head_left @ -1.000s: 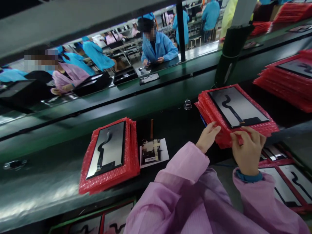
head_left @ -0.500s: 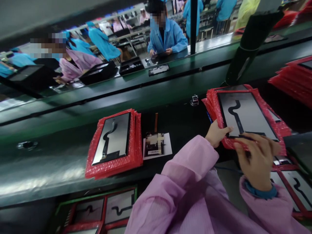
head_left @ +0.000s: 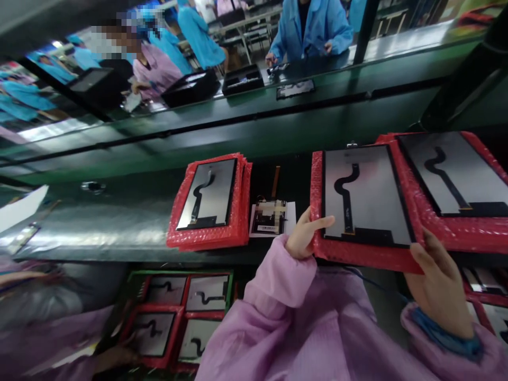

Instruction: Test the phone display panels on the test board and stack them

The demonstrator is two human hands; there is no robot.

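Observation:
Both of my hands hold one red bubble-wrap sleeve [head_left: 359, 253] that carries a grey display panel [head_left: 365, 196] with a black curved ribbon cable. My left hand [head_left: 304, 235] grips its near left corner, thumb on top. My right hand [head_left: 442, 288] grips the near right edge from below. The sleeve is lifted and sits left of the red stack [head_left: 460, 227] it came from, which shows another panel [head_left: 456, 172] on top. A second red stack with a panel [head_left: 210, 201] lies further left on the dark bench.
A small circuit board on white paper [head_left: 272, 218] lies between the two stacks. A green crate [head_left: 182, 312] of panels in red sleeves sits below the bench edge. A dark green conveyor [head_left: 238, 132] runs behind. Other workers in blue and pink coats sit beyond it; a pink sleeve [head_left: 47, 328] is at my left.
I have lifted the top sleeve with its panel off the right stack and brought it left and toward me. The view has tilted down and shifted right.

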